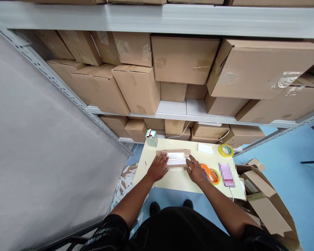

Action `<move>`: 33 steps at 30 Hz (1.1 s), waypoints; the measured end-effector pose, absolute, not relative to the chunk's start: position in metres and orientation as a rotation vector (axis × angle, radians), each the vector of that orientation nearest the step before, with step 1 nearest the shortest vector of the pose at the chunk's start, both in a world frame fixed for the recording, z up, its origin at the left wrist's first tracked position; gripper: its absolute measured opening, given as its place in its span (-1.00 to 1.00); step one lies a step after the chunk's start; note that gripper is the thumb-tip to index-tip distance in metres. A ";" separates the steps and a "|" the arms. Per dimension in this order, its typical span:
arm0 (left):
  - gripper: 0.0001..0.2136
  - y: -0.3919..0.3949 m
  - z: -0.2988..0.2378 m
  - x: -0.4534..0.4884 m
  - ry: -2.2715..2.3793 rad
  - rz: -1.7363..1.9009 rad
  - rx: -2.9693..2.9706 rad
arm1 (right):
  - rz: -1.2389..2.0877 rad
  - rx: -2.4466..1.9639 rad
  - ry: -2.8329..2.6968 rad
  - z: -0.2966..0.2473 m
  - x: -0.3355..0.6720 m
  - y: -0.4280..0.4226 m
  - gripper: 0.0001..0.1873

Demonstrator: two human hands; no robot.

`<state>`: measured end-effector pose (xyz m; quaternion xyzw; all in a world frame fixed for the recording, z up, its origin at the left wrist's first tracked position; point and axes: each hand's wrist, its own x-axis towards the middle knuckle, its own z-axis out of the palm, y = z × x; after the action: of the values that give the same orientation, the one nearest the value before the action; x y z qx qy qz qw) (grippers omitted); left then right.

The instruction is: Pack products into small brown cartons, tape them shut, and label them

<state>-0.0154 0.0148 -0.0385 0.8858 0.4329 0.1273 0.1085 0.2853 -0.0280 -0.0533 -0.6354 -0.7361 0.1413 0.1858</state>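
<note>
A small flat cardboard box (176, 153) with a white item in it lies on the pale yellow table (172, 183). My left hand (158, 168) rests on its left end, fingers spread flat. My right hand (195, 170) presses on its right end, fingers stretched forward onto the box. A strip of clear tape seems to run along the box's near edge between the hands.
An orange tape dispenser (208, 173) lies right of my right hand, a yellow tape roll (226, 150) and a white card (205, 148) behind it. A small green-white box (151, 137) stands at the table's back left. Shelves of cartons (183, 59) rise behind; flattened cardboard (264, 205) lies right.
</note>
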 end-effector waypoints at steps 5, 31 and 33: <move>-0.58 0.021 -0.051 -0.017 1.398 0.597 2.360 | 0.510 -1.803 -1.917 -0.062 0.286 -0.029 -0.49; -0.47 -0.007 -0.071 -0.012 1.507 0.498 2.133 | 0.340 -2.634 -1.777 -0.102 0.374 -0.090 -0.69; -0.47 -0.009 -0.070 -0.011 1.517 0.490 2.142 | 0.352 -2.651 -1.770 -0.102 0.371 -0.087 -0.70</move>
<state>-0.0111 -0.0087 -0.0698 0.7800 0.5524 0.1784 0.2338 0.3711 -0.0868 -0.1020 -0.8262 -0.5517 0.1098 -0.0325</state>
